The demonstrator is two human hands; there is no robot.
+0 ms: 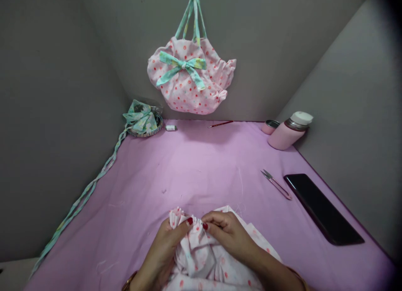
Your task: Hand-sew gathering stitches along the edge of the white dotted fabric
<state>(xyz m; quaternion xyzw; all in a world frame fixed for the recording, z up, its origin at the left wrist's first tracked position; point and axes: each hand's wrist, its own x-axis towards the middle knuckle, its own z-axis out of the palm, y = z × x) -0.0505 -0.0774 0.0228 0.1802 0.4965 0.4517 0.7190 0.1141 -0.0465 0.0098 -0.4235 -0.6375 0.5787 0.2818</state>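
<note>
White fabric with red and pink dots (201,257) lies bunched at the table's front edge, its upper edge gathered into small folds. My left hand (166,245) grips the gathered edge, thumb on top; its other fingers are hidden behind the cloth. Just to the right, my right hand (226,232) pinches at the same edge with thumb and index finger. A thin white thread (207,240) hangs down over the fabric from near the right fingertips. Whether a needle is between those fingers cannot be made out.
On the pink-purple tablecloth (201,165) are thread snips (278,185), a black phone (323,209), a pink bottle (287,134), a pink cup (270,127), a thread spool (171,127), a red stick (220,124) and a basket with green straps (143,121). A dotted bag (188,90) hangs behind.
</note>
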